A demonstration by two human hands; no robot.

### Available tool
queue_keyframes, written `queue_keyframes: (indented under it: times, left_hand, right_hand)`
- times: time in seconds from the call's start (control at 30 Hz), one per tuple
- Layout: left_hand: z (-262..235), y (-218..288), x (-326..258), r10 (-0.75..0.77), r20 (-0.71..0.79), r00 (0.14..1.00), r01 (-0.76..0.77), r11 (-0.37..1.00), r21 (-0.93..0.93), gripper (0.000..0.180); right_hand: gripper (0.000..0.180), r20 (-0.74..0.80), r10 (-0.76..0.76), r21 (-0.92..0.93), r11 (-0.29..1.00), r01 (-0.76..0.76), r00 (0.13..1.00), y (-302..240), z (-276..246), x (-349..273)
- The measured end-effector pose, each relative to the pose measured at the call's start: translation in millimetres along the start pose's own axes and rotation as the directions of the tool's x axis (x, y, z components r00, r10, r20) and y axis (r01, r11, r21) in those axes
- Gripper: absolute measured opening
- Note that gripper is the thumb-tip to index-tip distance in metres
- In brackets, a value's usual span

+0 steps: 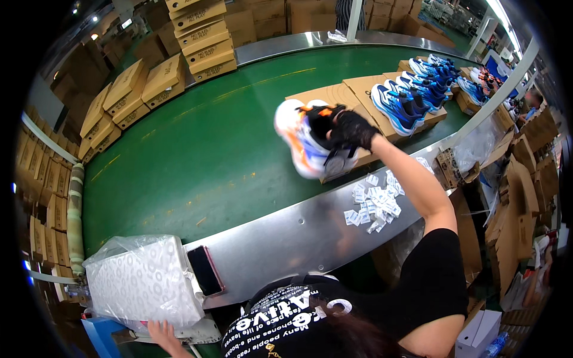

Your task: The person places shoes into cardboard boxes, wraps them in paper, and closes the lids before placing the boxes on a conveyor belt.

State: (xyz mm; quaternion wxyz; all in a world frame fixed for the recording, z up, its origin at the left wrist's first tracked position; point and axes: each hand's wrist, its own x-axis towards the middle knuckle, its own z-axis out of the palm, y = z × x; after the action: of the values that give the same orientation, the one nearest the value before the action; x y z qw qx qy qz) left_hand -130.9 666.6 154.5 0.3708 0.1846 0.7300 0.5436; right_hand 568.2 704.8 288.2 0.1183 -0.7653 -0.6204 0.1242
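Observation:
My right hand (353,128), in a black glove, grips white running shoes (296,143) with orange and blue-purple marks at their dark collars. The shoes are slightly blurred and look like a pair. They hang over the green conveyor belt (197,155), at the near end of a row of cardboard shoeboxes (334,95). At the lower left my bare left hand (164,337) has its fingers spread and holds nothing. It is just below a stack of printed white tissue paper (140,277) in a clear plastic bag.
Small white packets (376,206) lie heaped on the metal ledge (286,230), with a phone (205,270) farther left. Blue running shoes (399,107) stand on boxes at the right. Closed shoeboxes (203,42) are stacked across the belt. A metal post (504,98) rises at the right.

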Motion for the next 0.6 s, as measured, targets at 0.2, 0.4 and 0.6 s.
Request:
queue_keyframes:
  times: [0.2, 0.4, 0.6]
  left_hand:
    - [212, 12, -88, 0.617, 0.636, 0.464, -0.805, 0.594, 0.011, 0.042]
    - [327, -27, -154, 0.211, 0.976, 0.05, -0.902, 0.428, -0.046, 0.034]
    - [347, -20, -168, -0.035, 0.999, -0.039, -0.936, 0.352, -0.024, 0.043]
  right_hand:
    - [0.021, -0.027, -0.481, -0.103, 0.873, 0.477, 0.876, -98, 100, -53]
    - [0.009, 0.127, -0.452, -0.078, 0.883, 0.463, 0.883, -97, 176, -52]
    - [0.045, -0.396, -0.113, -0.392, 0.918, -0.057, 0.911, 56, 207, -16]
